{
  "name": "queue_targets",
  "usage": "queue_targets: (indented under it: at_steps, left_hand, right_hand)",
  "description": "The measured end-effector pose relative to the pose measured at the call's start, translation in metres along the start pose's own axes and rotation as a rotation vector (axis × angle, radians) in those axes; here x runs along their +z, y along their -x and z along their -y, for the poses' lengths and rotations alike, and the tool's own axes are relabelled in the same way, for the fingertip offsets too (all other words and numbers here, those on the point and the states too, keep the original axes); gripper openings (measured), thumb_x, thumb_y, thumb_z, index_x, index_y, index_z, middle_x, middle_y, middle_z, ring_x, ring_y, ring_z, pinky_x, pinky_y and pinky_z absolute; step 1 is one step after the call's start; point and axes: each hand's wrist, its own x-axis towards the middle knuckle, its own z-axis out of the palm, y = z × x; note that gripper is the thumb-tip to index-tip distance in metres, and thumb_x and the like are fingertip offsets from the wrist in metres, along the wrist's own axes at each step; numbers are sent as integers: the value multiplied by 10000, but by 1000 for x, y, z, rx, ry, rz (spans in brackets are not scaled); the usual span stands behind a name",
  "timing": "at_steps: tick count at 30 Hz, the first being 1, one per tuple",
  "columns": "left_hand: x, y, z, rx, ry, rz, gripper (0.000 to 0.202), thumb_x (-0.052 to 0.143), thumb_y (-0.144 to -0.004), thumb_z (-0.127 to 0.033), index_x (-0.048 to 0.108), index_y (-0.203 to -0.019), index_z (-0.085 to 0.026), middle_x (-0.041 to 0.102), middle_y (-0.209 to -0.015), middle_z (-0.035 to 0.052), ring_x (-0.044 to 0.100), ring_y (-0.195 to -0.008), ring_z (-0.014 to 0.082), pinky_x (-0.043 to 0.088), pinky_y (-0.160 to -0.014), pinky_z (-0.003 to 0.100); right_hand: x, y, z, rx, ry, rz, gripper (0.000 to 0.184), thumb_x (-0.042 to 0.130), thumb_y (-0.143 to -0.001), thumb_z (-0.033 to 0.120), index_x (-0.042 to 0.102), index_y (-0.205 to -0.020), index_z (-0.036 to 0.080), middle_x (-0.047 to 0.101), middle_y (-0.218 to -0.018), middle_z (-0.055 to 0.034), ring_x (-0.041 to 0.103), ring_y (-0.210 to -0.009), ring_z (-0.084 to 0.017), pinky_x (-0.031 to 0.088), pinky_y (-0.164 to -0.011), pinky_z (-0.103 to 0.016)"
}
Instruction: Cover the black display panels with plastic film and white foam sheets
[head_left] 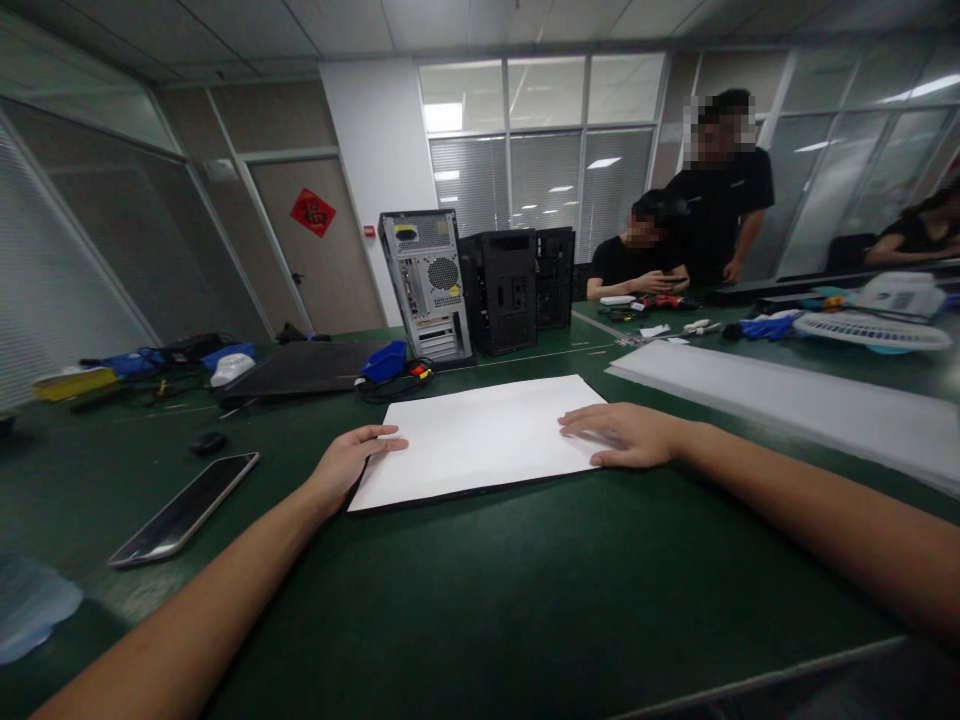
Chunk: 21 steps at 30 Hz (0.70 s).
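A white rectangular sheet (pixel 480 440) lies in front of me, with a thin dark edge showing beneath it. My left hand (pixel 349 465) grips the sheet's left edge. Two of its fingertips rest on the top face, and its other fingers are partly hidden at the side. On the right edge lies my right hand (pixel 634 432), its fingers stretched out and apart over the white surface. Whether any of the right fingers reach underneath is hidden.
On the green table (pixel 525 600), a phone (pixel 184 510) and black mouse (pixel 208 442) lie left. Behind the sheet stand a silver computer case (pixel 431 290) and black cases (pixel 502 290). White foam sheets (pixel 787 400) and a fan (pixel 874 330) lie right. People are beyond.
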Motion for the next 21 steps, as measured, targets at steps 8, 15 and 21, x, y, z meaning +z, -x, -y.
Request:
queue_targets:
  at_steps: [8, 15, 21]
  left_hand:
    - [0, -2, 2, 15, 0, 7, 538, 867, -571, -353, 745, -1069, -192, 754, -1097, 100, 687, -900, 207, 477, -647, 252]
    - [-1, -1, 1, 32, -38, -7, 462, 838, -607, -347, 757, -1038, -200, 740, -1144, 81, 670, -975, 210, 478, -717, 255]
    - [1, 1, -1, 34, -58, -13, 457, 823, -622, -334, 750, -1050, -191, 738, -1148, 85, 667, -965, 213, 469, -697, 261]
  right_hand:
    - [-9, 33, -76, 353, 262, -234, 498, 425, -938, 504, 582, -1323, 230, 563, -1363, -75, 485, -1280, -259, 358, -1107, -457]
    - [4, 100, -164, 991, 395, -128, 798, 371, -860, 694, 494, -1398, 118, 421, -1447, -231, 371, -1336, -408, 351, -1054, -570]
    - [4, 102, -170, 1116, 324, -18, 815, 275, -874, 726, 548, -1337, 114, 576, -1262, -241, 576, -1105, -368, 450, -927, -519]
